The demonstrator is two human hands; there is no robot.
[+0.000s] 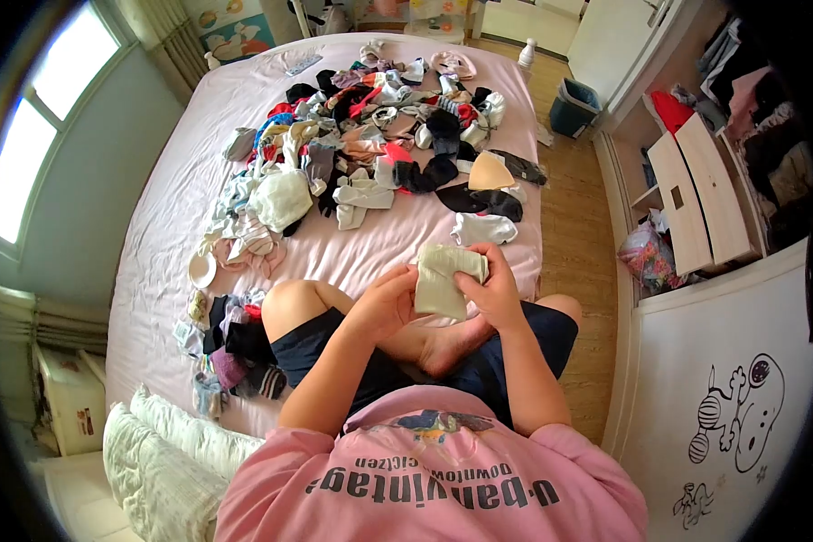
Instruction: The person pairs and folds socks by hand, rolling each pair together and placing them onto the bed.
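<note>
A pale cream folded cloth item (440,287), perhaps a sock, is held up over my crossed legs. My left hand (387,301) has its fingers at the cloth's left edge. On the right side my right hand (495,287) grips it, thumb on the front. Beyond my hands a big heap of socks and small garments (361,149) spreads over the pink bedsheet (163,226). A white sock with dark marks (484,228) lies just past the cloth. To the left of my knee sits a smaller pile of rolled, darker socks (235,339).
White pillows (167,452) lie at the lower left of the bed. Right of the bed are a wooden floor (569,235), a dark bin (574,107), an open wardrobe with drawers (696,190) and a white panel with drawings (723,388). A window (45,108) is at left.
</note>
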